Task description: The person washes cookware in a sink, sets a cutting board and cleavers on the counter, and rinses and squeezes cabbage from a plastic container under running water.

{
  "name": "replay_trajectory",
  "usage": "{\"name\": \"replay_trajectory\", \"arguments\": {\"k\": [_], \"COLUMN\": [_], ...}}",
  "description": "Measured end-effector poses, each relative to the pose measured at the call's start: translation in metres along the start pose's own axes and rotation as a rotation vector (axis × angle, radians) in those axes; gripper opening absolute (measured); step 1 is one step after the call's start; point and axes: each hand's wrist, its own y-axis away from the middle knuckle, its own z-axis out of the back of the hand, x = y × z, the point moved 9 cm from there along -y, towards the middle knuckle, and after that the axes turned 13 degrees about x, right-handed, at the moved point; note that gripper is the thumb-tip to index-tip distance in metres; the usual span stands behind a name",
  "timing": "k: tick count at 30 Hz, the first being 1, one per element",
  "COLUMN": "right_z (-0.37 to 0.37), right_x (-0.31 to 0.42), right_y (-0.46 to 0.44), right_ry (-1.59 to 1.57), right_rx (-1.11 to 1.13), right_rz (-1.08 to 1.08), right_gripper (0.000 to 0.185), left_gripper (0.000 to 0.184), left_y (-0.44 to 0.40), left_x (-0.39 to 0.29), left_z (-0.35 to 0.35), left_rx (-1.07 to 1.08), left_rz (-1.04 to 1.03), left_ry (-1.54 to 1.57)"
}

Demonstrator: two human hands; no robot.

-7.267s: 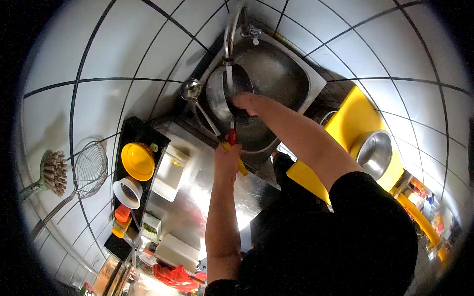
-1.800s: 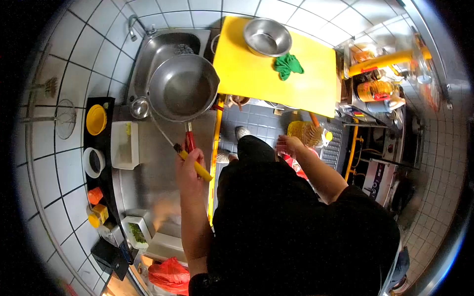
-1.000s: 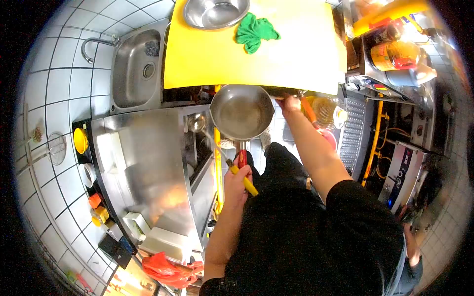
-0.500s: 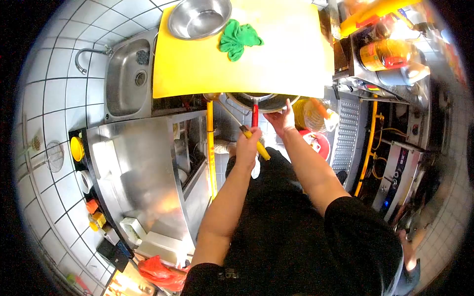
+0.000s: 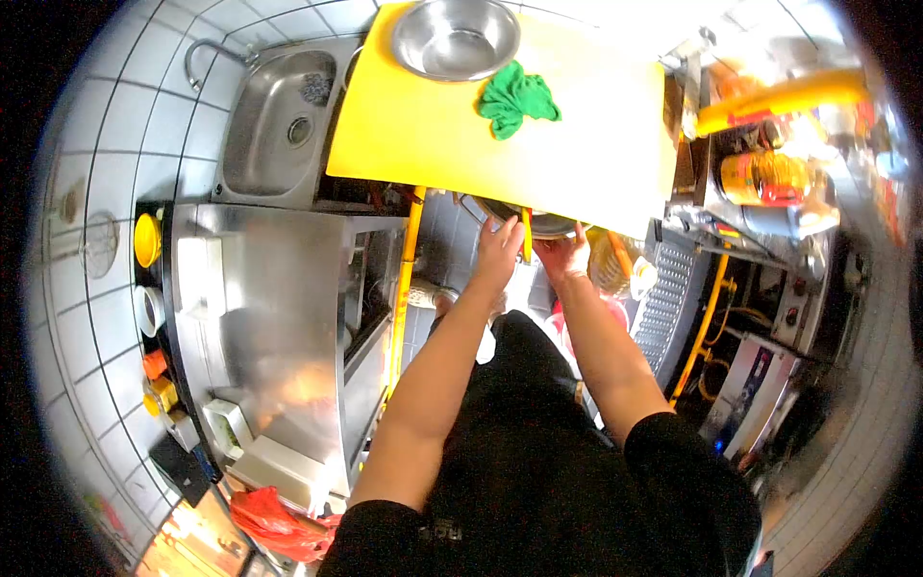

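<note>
Under the front edge of the yellow tabletop (image 5: 413,159), a round metal pot (image 5: 553,227) shows only its near part. My left hand (image 5: 498,252) is closed on the pot's near left side, though its fingertips are partly hidden. At the right side, my right hand (image 5: 564,256) grips the rim with its thumb up. Between my hands, a yellow handle (image 5: 527,236) stands at the pot; the rest of that utensil is hidden. A crumpled green cloth (image 5: 517,99) and a wide steel bowl (image 5: 455,40) rest on the tabletop.
A steel sink (image 5: 274,130) lies left of the tabletop, beside a steel counter (image 5: 279,327). Yellow pipes (image 5: 405,279) run down below. At right are a yellow-orange bottle (image 5: 764,178) on a shelf, a ribbed metal panel (image 5: 663,298) and a clear jug (image 5: 615,264).
My left hand has moved forward from the yellow-handled utensil to the pot, leaving the utensil with its handle at the pot. My right hand stays on the rim. The view has shifted.
</note>
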Motion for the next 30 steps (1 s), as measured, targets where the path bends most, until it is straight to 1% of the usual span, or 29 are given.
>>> {"name": "replay_trajectory", "arguments": {"k": [1,2,3,4,5,6,8,9,10,11,12,13,14,15,16,17,18,20,21,22,23,25,26,27,28,29,30], "right_z": [-0.012,-0.021,-0.031,-0.02,-0.018,0.011,-0.007,-0.015,-0.014,-0.012,-0.017,0.001,-0.02,-0.079,-0.121,-0.159,-0.197,-0.212,-0.266,-0.303,-0.304,-0.323,-0.335,-0.347,-0.342,-0.346,-0.358], "right_x": [0.004,0.008,0.01,0.016,0.023,0.047,0.041,0.037,0.029,0.021,0.001,-0.022,-0.036,-0.06,-0.082,-0.096,-0.103,-0.083,-0.074,-0.06,-0.042,-0.022,-0.018,-0.017,-0.014,-0.013,-0.021], "right_y": [-0.001,-0.003,-0.005,-0.016,-0.023,-0.043,-0.042,-0.032,-0.024,-0.016,-0.027,-0.03,-0.007,0.03,0.052,0.059,0.057,-0.031,-0.027,-0.038,-0.075,-0.118,-0.118,-0.117,-0.118,-0.121,-0.113], "right_ry": [0.093,0.094,0.09,0.12,0.067,0.686,0.036,0.042,0.036,0.033,-0.002,-0.038,0.515,0.81,0.958,1.029,1.022,0.826,0.851,0.85,0.817,1.003,1.138,1.277,1.171,1.182,1.277], "right_rx": [0.069,0.106,0.144,0.115,0.165,0.159,0.245,0.236,0.19,0.143,0.574,1.001,0.334,0.068,0.026,0.039,0.065,0.29,0.118,0.032,-0.023,-0.06,-0.145,-0.231,-0.314,-0.274,-0.27], "right_rz": [0.015,0.06,0.105,0.121,0.181,0.349,0.319,0.307,0.276,0.243,0.026,-0.207,-0.162,-0.265,-0.357,-0.381,-0.324,-0.084,0.078,0.231,0.295,0.297,0.289,0.28,0.304,0.361,0.401], "right_gripper": [0.062,0.058,0.054,0.058,0.055,0.054,0.049,0.044,0.039,0.035,0.032,0.029,0.025,0.022,0.019,0.017,0.017,0.028,0.034,0.039,0.049,0.051,0.04,0.03,0.024,0.023,0.022], "left_gripper": [0.051,0.053,0.052,0.051,0.049,0.047,0.046,0.045,0.047,0.044,0.04,0.04,0.04,0.04,0.039,0.039,0.039,0.038,0.038,0.038,0.038,0.036,0.036,0.035,0.033,0.032,0.032], "left_y": [-0.002,0.011,0.03,0.053,0.078,0.105,0.154,0.184,0.207,0.227,0.245,0.258,0.27,0.276,0.279,0.281,0.278,0.27,0.266,0.261,0.256,0.254,0.255,0.253,0.251,0.251,0.253], "left_x": [0.007,0.007,0.012,0.018,0.032,0.048,0.082,0.076,0.099,0.09,0.08,0.086,0.095,0.1,0.095,0.089,0.083,0.072,0.064,0.05,0.037,0.013,0.008,0.01,0.015,0.019,0.016], "left_z": [0.01,0.02,0.035,0.049,0.067,0.085,0.117,0.133,0.148,0.161,0.173,0.184,0.194,0.205,0.216,0.225,0.235,0.255,0.265,0.277,0.289,0.313,0.325,0.335,0.341,0.345,0.351], "left_rx": [-0.013,0.018,0.011,0.008,-0.027,-0.059,-0.081,-0.134,-0.215,-0.239,-0.264,-0.302,-0.346,-0.395,-0.423,-0.432,-0.439,-0.44,-0.427,-0.413,-0.399,-0.43,-0.452,-0.466,-0.477,-0.487,-0.516], "left_rz": [-0.005,-0.062,0.007,0.077,0.143,0.207,0.197,0.327,0.369,0.421,0.473,0.462,0.446,0.429,0.394,0.358,0.319,0.229,0.217,0.203,0.187,0.137,0.118,0.072,0.033,-0.005,0.006], "left_ry": [0.094,-0.091,-0.126,-0.161,-0.102,-0.043,0.152,0.27,0.304,0.368,0.436,0.484,0.535,0.589,0.607,0.629,0.651,0.647,0.607,0.565,0.522,0.352,0.272,0.26,0.251,0.245,0.228]}}
